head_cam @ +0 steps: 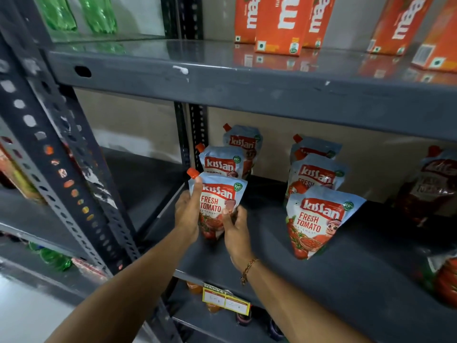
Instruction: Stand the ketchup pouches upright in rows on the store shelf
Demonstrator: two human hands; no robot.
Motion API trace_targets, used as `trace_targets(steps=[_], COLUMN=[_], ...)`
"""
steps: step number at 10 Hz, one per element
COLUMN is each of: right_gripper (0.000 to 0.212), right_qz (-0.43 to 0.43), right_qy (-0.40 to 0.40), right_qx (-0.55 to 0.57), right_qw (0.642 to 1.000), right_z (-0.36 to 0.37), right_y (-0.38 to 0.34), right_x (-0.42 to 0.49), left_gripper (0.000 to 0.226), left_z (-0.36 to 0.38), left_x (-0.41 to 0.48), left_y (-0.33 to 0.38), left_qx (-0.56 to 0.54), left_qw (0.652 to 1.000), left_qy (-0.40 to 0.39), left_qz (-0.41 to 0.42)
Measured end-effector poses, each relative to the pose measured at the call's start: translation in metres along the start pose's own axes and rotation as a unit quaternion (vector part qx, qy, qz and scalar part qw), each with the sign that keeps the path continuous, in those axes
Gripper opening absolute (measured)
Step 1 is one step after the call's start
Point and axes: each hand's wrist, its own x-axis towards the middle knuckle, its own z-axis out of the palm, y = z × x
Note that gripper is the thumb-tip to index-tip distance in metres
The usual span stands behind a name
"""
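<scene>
A Kissan ketchup pouch [217, 194] with a red cap stands upright at the front of the left row on the dark grey shelf [346, 263]. My left hand [189, 214] grips its left side, thumb near the cap. My right hand [235, 231] holds its lower right edge. Two more pouches [222, 163] stand behind it in the same row. A second row of three pouches [319, 219] stands to the right, its front one leaning slightly. Further pouches [432, 186] sit blurred at the far right.
Orange juice cartons [279, 23] line the shelf above, with green bottles [99, 13] to their left. A perforated upright post [61, 169] stands at the left. A yellow price tag [225, 299] hangs on the shelf's front edge. Bottles show on the shelf below.
</scene>
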Motion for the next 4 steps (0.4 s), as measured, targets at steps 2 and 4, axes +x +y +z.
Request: trace_targets(steps=[2, 4], right_gripper=[0.022, 0.034], right_qz=[0.004, 0.033], right_qy=[-0.022, -0.001], right_qx=[-0.014, -0.06], right_qw=[1.0, 0.998], right_z=[-0.005, -0.025], right_y=[0.001, -0.01], right_x=[0.003, -0.004], left_gripper=[0.054, 0.073], left_z=[-0.002, -0.002], left_x=[0.003, -0.022], left_y=[-0.014, -0.035], left_qx=[0.009, 0.0], left_qw=[1.0, 0.977], left_qy=[0.017, 0.21], left_qz=[0.025, 0.028])
